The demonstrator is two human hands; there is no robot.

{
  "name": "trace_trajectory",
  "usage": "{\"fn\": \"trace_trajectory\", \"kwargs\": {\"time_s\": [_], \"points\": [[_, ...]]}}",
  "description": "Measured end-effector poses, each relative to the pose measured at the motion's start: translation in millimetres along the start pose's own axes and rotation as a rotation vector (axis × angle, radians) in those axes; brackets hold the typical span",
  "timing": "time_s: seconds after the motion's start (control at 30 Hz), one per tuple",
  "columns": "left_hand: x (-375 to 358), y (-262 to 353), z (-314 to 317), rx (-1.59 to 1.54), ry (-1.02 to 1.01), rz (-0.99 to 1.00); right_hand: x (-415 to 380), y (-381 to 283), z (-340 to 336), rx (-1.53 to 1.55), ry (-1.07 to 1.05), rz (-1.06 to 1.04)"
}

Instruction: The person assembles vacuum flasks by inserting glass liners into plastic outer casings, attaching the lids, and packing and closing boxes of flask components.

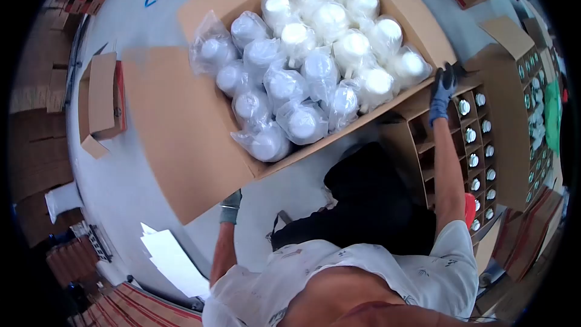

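A large open cardboard box point(290, 165) stands in front of me, tilted in view. Inside it, several white rounded items in clear plastic bags point(302, 122) sit in rows; their exact kind is not clear. At the box's right corner, my right hand point(443, 88), in a dark blue-grey glove, is closed on the cardboard edge. My left hand point(230, 207), in a grey-green glove, is beneath the near end of the left flap point(181, 139). The flap covers its fingers, so I cannot see whether they grip it.
Right of me, a divided carton point(417, 130) holds several silver-capped items point(473, 160). Another divided carton point(525, 109) stands beyond, with green plastic point(552, 115) beside it. A small open box point(100, 100) and white sheets point(175, 263) lie on the floor at left.
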State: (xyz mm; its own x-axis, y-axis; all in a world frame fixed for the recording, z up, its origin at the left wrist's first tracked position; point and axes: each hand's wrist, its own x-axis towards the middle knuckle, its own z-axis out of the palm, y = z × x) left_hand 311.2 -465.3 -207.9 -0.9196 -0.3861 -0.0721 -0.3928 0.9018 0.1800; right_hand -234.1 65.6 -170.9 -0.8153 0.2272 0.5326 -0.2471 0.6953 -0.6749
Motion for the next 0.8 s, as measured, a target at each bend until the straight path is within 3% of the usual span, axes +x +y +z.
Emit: {"fn": "trace_trajectory", "kwargs": {"time_s": [0.03, 0.1, 0.17, 0.23, 0.3, 0.33, 0.4, 0.47, 0.5, 0.53, 0.57, 0.6, 0.63, 0.7, 0.8], "points": [[12, 10, -9, -0.141, 0.034, 0.101, 3, 31, 14, 0.362, 0.054, 0.347], [75, 74, -53, -0.280, 0.253, 0.100, 29, 80, 15, 0.642, -0.267, 0.926], [134, 115, -83, -0.260, 0.343, 0.188, 46, 59, 10, 1.176, -0.430, 1.082], [189, 121, -83, -0.135, 0.370, 0.336, 76, 119, 19, 1.260, -0.394, 0.873], [247, 133, -88, -0.119, 0.223, 0.332, 77, 78, 11, 1.234, -0.093, 1.109], [277, 126, -75, -0.148, 0.285, 0.299, 77, 88, 3, 1.458, -0.451, 0.604], [348, 108, -61, -0.159, 0.412, 0.229, 63, 82, -4, 1.229, -0.421, 0.249], [422, 100, -78, -0.087, 0.624, 0.171, 22, 103, -1, 0.736, -0.259, 0.231], [461, 88, -86, 0.125, 0.852, 0.186, 1, 114, 2, 0.493, -0.193, 0.252], [497, 71, -86, 0.263, 0.943, 0.015, -10, 67, 5, 0.640, -0.254, 0.374], [527, 54, -84, 0.400, 0.735, -0.417, -21, 8, 8, 0.776, -0.300, 0.507], [549, 43, -87, 0.305, 0.724, -0.717, -31, -29, 6, 0.012, -0.422, 0.074], [570, 36, -89, 0.205, 0.691, -1.018, -40, -65, 16, -0.390, -0.377, -0.190], [581, 27, -83, -0.191, 0.784, -0.950, -71, -52, 42, -0.442, -0.214, -0.207], [572, -21, -68, -0.739, 0.931, -0.855, -65, -77, 47, -0.582, -0.318, -0.103]]}}
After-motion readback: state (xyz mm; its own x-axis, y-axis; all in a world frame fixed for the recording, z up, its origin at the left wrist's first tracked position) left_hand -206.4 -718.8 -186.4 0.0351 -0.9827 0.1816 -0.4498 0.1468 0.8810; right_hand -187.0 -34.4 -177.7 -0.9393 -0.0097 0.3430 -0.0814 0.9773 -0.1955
